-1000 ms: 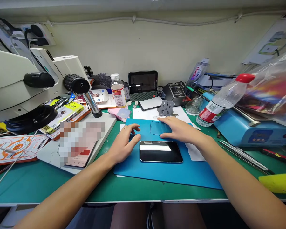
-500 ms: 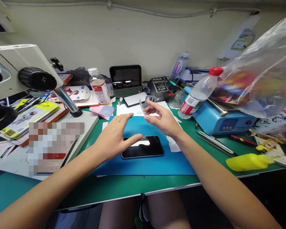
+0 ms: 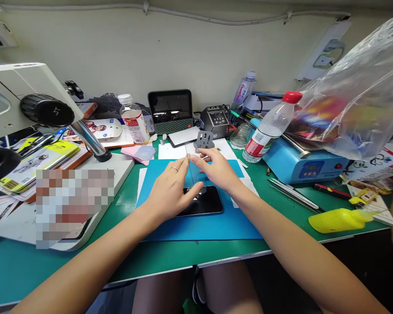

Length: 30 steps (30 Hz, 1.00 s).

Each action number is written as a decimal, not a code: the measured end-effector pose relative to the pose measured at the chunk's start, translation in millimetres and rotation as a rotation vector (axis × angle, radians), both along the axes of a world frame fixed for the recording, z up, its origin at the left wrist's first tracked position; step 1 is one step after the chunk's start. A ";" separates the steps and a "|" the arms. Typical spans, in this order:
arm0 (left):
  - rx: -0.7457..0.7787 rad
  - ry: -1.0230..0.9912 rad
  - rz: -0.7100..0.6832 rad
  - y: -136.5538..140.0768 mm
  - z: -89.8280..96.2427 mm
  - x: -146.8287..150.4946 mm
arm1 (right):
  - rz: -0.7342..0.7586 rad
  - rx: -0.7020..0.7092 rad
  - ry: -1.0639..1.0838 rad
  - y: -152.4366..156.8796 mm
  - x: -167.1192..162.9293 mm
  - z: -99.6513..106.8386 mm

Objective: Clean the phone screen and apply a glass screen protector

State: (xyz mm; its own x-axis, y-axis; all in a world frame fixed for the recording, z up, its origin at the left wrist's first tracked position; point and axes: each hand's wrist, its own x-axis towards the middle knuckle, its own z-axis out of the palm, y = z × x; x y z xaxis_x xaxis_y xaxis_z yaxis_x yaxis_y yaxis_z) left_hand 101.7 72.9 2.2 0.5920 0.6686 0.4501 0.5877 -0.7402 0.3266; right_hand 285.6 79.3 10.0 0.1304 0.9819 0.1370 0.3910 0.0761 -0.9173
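Head cam: we see both hands meeting over the blue mat (image 3: 216,224) near the front-middle of the green table (image 3: 157,257). Between them we hold a thin clear sheet (image 3: 193,172), prob. a glass screen protector, upright on its edge and just above the black phone (image 3: 203,201). The phone lies flat, screen up, roughly mid-mat, so it's square to us and the mat keeps it from sliding.

Our left hand (image 3: 170,189) comes in from the lower left, forearm low over the table's front edge, palm turned inward. Its fingers are together and pressed on the sheet's left edge, thumb stretched toward the phone's top edge; 1 ring shows on a finger. Our right hand (image 3: 216,170) comes from the lower right, wrist slightly raised, fingers curled and pinching the sheet's far/right edge. Holding by the edges only looks deliberate, we judge: keeps prints off the faces.

Other stuff sits well apart from the mat. A small grey stand (image 3: 203,140) stands on white paper just behind the mat. A microscope (image 3: 29,109) fills the left side. 1 water bottle w/ red cap (image 3: 268,127) leans on a blue heater box (image 3: 301,163) at the right. Tweezers (image 3: 293,194) lie right of the mat, and a yellow bottle (image 3: 340,219) lies near the front-right edge.
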 end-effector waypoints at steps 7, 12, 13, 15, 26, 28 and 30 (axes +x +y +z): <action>0.003 -0.025 0.108 6.2 -3.4 -1.7 | 0.104 -0.072 0.185 -4.4 -9.4 3.4; 0.011 -0.048 0.143 17.1 -12.7 -6.8 | 0.125 -0.168 0.298 -6.0 -5.3 7.5; -0.001 -0.052 0.149 18.3 -14.7 -7.6 | 0.117 -0.186 0.317 -5.8 -3.9 8.1; -0.039 -0.053 0.150 19.2 -18.0 -8.9 | 0.101 -0.217 0.348 -5.2 -1.3 9.3; -0.209 0.022 0.231 11.3 -5.5 -13.5 | 0.121 -0.276 0.472 -3.5 5.9 8.4; -0.193 0.048 0.246 8.4 -2.8 -13.1 | 0.136 -0.275 0.483 -3.5 6.3 8.0; -0.164 0.074 0.266 5.5 0.0 -12.2 | 0.148 -0.272 0.486 -3.9 5.6 8.2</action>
State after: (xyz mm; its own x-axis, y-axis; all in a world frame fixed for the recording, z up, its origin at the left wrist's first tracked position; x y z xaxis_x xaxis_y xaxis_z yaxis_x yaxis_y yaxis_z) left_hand 89.5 78.3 2.2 0.4135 0.8645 0.2857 0.7800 -0.4982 0.3786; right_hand 291.2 75.3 18.2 -0.0266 0.9861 -0.1639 -0.0769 -0.1655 -0.9832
